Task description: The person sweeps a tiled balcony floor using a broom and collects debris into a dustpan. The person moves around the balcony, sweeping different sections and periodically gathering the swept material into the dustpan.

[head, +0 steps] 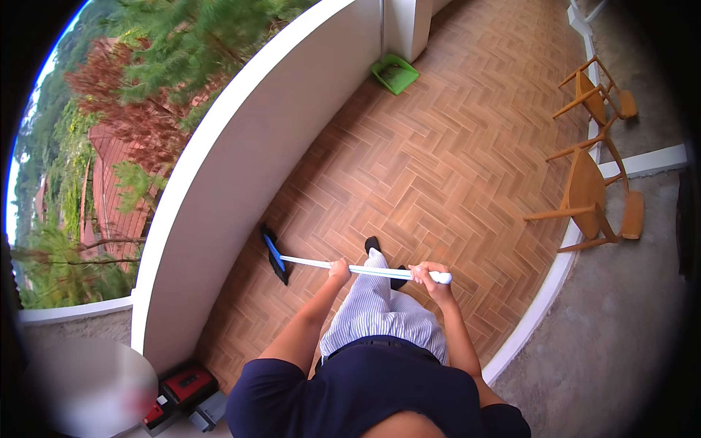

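Observation:
A broom with a white handle [378, 271] lies across the front of my body. My left hand [339, 269] is wrapped around the middle of the handle. Close to the handle's rounded end, my right hand [431, 275] grips it. To the left, the blue broom head [274, 253] with black bristles [280, 271] is down at the tiled floor, near the foot of the parapet wall. It cannot be told whether the bristles touch the wall. A green dustpan [396, 74] rests farther off against the wall, with some dark debris in it.
The white-topped parapet wall [241, 159] curves along the left. Two wooden chairs [586, 194] stand at the right. Herringbone tiles [427, 180] cover the floor between. A red and black machine [189, 383] sits at the lower left, beside a grey box [210, 410].

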Demonstrator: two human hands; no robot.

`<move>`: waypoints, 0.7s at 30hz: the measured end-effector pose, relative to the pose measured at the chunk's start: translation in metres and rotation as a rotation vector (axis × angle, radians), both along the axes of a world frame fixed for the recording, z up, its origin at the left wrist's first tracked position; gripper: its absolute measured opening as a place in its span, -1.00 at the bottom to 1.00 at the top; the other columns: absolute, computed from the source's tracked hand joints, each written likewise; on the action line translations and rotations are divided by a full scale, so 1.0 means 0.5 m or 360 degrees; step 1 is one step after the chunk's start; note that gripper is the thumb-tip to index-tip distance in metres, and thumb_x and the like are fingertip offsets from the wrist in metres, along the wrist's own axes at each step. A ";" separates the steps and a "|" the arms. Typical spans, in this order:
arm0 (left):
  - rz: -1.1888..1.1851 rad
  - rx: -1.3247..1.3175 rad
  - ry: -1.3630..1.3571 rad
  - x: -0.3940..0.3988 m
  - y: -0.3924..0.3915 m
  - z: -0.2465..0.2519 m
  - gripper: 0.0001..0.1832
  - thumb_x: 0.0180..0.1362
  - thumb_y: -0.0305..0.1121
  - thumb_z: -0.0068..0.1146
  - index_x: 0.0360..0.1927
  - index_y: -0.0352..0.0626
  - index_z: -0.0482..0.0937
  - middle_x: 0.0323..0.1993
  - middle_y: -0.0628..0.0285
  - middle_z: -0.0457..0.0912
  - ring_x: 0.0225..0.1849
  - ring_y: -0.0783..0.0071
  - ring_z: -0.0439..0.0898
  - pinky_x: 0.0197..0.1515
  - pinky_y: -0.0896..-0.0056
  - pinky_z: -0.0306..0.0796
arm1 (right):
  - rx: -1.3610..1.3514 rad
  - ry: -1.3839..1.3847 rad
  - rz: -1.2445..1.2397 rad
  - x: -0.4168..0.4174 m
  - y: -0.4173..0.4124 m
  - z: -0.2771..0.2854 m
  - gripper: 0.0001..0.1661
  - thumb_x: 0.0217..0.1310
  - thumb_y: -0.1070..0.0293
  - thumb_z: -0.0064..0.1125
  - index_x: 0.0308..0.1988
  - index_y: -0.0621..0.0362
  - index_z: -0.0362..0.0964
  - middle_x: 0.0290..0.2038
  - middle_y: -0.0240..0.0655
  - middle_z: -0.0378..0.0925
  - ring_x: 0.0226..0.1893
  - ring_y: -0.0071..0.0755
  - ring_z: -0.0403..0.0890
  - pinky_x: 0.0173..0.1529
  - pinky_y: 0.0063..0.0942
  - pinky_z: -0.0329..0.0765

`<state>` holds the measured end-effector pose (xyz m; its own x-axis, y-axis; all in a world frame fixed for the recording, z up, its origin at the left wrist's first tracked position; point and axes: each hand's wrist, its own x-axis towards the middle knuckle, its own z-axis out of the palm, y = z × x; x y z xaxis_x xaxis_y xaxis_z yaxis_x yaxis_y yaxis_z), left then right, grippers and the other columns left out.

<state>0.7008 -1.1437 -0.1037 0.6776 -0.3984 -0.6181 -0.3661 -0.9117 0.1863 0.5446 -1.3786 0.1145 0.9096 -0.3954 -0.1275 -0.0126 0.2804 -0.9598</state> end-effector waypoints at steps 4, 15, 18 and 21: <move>-0.0040 -0.0158 -0.0050 0.039 -0.086 -0.008 -0.81 -0.04 -0.39 0.08 -0.31 -0.17 0.44 -0.44 -0.07 0.57 -0.32 -0.03 0.57 -0.22 0.01 0.43 | -0.0105 0.0008 0.0047 0.047 -0.091 0.058 -0.66 0.14 0.52 -0.09 -0.70 0.29 0.26 -0.69 -0.36 0.36 -0.57 -0.56 0.41 -0.23 -0.49 0.48; -0.0055 -0.1092 -0.0389 0.148 -0.656 0.201 -0.91 -0.13 -0.49 0.08 -0.49 -0.25 0.47 -0.56 -0.07 0.54 -0.42 -0.02 0.55 -0.35 0.07 0.45 | -0.0616 -0.0488 -0.0113 0.166 -0.450 0.355 -0.65 0.12 0.49 -0.19 -0.71 0.10 0.08 -0.78 -0.40 0.18 -0.73 -0.56 0.19 -0.43 -0.43 0.39; -0.0013 -0.0986 -0.0244 0.155 -0.702 0.335 -0.89 -0.16 -0.45 0.13 -0.54 -0.29 0.52 -0.54 -0.10 0.55 -0.37 -0.03 0.56 -0.27 0.13 0.47 | -0.0516 -0.0685 -0.0096 0.167 -0.515 0.388 -0.67 0.14 0.46 -0.20 -0.68 0.06 0.04 -0.79 -0.42 0.15 -0.74 -0.58 0.15 -0.46 -0.45 0.34; 0.0042 -0.0892 -0.0209 0.148 -0.656 0.364 -0.85 -0.16 -0.40 0.15 -0.55 -0.30 0.57 -0.52 -0.10 0.56 -0.36 0.00 0.57 -0.24 0.15 0.47 | -0.0338 -0.0677 -0.0026 0.173 -0.547 0.404 -0.66 0.13 0.45 -0.21 -0.69 0.02 0.02 -0.80 -0.42 0.13 -0.75 -0.57 0.14 -0.46 -0.46 0.32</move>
